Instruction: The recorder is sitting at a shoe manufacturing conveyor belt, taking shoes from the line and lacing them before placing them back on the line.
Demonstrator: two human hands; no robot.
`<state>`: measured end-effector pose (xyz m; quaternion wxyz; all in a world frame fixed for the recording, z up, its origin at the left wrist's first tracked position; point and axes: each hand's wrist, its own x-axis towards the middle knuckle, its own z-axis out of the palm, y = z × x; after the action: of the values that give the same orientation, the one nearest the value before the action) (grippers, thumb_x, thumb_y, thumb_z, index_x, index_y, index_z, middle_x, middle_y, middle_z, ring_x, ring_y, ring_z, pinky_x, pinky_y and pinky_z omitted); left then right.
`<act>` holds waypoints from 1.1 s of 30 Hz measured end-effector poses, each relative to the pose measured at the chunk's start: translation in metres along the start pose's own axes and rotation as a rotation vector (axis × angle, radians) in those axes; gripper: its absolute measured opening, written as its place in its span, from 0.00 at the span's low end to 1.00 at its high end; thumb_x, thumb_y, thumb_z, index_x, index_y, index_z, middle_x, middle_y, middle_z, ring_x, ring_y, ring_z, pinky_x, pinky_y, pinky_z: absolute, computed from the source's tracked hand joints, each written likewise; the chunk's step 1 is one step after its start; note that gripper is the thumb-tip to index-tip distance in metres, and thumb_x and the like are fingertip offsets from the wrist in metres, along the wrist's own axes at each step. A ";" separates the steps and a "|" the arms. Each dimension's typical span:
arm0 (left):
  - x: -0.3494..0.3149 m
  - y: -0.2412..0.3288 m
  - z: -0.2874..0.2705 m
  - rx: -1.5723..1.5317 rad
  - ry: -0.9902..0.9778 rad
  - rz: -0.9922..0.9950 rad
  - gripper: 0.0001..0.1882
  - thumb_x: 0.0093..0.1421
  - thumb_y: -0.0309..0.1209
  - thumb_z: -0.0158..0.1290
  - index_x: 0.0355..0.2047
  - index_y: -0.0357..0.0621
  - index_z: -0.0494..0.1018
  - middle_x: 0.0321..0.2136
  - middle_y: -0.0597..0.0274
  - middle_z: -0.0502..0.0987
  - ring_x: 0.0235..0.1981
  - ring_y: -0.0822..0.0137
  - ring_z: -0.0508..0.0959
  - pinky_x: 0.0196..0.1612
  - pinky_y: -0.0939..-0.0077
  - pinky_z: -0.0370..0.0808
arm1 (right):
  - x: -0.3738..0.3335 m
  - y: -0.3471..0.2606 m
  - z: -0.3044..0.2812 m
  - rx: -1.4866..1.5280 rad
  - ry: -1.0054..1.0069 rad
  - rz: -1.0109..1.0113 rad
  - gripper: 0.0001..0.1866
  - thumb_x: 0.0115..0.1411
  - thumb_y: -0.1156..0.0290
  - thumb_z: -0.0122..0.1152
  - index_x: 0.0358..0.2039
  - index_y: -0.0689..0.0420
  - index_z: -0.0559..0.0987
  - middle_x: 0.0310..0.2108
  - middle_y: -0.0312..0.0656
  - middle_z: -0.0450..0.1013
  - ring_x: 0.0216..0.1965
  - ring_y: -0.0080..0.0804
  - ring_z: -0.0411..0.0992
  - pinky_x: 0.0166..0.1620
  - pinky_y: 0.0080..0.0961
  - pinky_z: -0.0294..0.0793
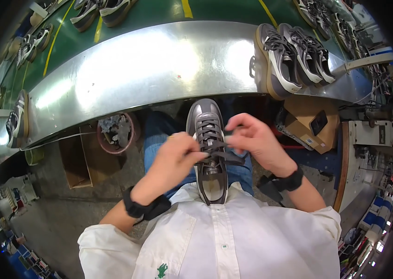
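Grey leather and suede make up the shoe (pixel 209 132) we have lengthwise over our lap, sole down, its toe toward the counter and its heel near our shirt front (pixel 210 223). Dark laces (pixel 215 147) run through its eyelets, with a loose length spread beyond the shoe's right side.

Our left hand (pixel 173 156) is closed at the fingertips, thumb and finger apparently pinching a lace near the top eyelets. Our right hand (pixel 257 144) is curled just off the shoe's other side, thumb and forefinger a little apart; blur means we cannot tell whether it grips a lace. We judge the step in hand to be working the laces at the top of the throat. The next move, as we read it, calls for a sure hold on the loose end while the left pinch keeps its side steady.

Black bands (pixel 146 207) circle both our wrists. Beyond the toe curves the shiny metal counter (pixel 154 76), with several similar shoes (pixel 278 60) side by side at its right end. To our left, a pink bin (pixel 114 150) holds scraps, beside an open cardboard box (pixel 73 160).
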<state>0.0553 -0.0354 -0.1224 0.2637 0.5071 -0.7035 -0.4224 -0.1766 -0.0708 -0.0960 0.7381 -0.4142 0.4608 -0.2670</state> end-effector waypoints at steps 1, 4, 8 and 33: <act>-0.005 -0.006 -0.009 -0.169 0.011 -0.061 0.07 0.52 0.27 0.58 0.26 0.40 0.71 0.24 0.59 0.69 0.30 0.61 0.71 0.33 0.72 0.69 | -0.009 0.004 -0.013 0.142 0.052 -0.027 0.10 0.56 0.76 0.60 0.38 0.57 0.71 0.23 0.32 0.70 0.23 0.14 0.67 0.28 0.13 0.65; -0.035 -0.047 -0.001 -0.554 -0.033 -0.445 0.05 0.51 0.25 0.58 0.27 0.41 0.72 0.27 0.59 0.70 0.31 0.61 0.72 0.34 0.73 0.69 | -0.026 0.047 -0.044 -0.042 0.200 0.018 0.10 0.56 0.76 0.60 0.38 0.59 0.71 0.25 0.33 0.71 0.25 0.18 0.68 0.32 0.17 0.68; -0.024 -0.018 0.000 0.112 0.306 0.047 0.06 0.49 0.26 0.60 0.28 0.44 0.74 0.32 0.58 0.70 0.34 0.60 0.71 0.36 0.72 0.68 | -0.028 0.042 -0.020 -0.896 0.331 -0.301 0.08 0.52 0.74 0.61 0.33 0.59 0.74 0.28 0.41 0.71 0.31 0.36 0.70 0.35 0.29 0.69; -0.032 0.004 0.001 -0.670 -0.146 -0.450 0.08 0.60 0.29 0.52 0.28 0.38 0.69 0.18 0.68 0.72 0.19 0.76 0.71 0.22 0.80 0.66 | -0.029 0.029 -0.010 0.142 -0.142 0.255 0.20 0.67 0.65 0.44 0.21 0.62 0.75 0.18 0.36 0.68 0.18 0.22 0.65 0.29 0.20 0.67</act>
<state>0.0634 -0.0041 -0.1176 0.2646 0.5029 -0.4154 -0.7103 -0.1974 -0.0372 -0.1099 0.8241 -0.3170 0.4365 -0.1729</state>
